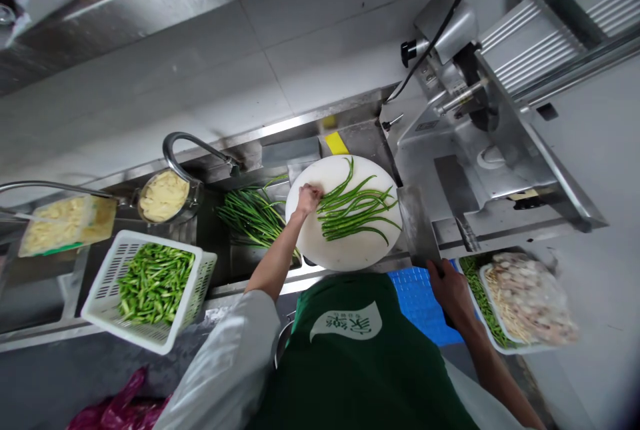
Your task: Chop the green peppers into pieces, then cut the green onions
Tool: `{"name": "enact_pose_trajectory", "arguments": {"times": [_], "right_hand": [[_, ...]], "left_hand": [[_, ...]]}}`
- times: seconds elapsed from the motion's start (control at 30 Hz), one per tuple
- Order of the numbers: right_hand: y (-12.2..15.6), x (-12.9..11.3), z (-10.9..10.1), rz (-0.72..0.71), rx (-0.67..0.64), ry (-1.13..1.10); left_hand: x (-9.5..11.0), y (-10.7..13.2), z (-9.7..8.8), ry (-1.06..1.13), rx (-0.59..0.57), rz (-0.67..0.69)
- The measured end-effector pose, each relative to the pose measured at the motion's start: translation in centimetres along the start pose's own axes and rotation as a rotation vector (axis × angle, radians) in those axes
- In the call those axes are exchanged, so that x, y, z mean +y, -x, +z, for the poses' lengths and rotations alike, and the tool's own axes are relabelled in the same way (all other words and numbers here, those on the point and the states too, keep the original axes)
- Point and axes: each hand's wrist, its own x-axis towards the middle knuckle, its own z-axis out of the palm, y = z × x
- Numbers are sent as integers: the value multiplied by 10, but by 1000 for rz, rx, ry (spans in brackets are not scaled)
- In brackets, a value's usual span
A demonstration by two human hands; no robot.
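Green apron (pixel 360 377): white leaf logo (pixel 325 332) with Chinese characters (too distorted to read)

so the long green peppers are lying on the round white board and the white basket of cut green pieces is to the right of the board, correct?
Not quite: in the head view, the white basket of cut green pieces is to the left of the board, not the right. The long green peppers do lie on it.

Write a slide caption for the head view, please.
Left hand at the ends of peppers on a round board; right hand grips a knife beside it.
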Motion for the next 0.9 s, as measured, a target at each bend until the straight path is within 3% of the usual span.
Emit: {"name": "enact_pose_trajectory", "arguments": {"times": [0.2, 0.33, 0.43, 0.5, 0.63, 0.77, 0.9], "right_hand": [[4, 1, 1, 46, 11, 0], [2, 2, 4, 42, 19, -12], [-1, 3, 5, 33, 25, -34], [-1, 4, 4, 44, 26, -40], [-1, 7, 3, 55, 47, -17], [-2, 8, 3, 75, 44, -16], [-3, 5, 3, 64, 41, -19]], "left_hand": [[3, 9, 5, -154, 37, 64], [29, 17, 35, -331, 45, 122], [51, 30, 60, -460, -6, 122], [59, 41, 70, -504, -73, 202], [62, 58, 67, -546, -192, 349], [67, 65, 63, -573, -143, 323], [76, 74, 70, -548, -160, 314]]}}
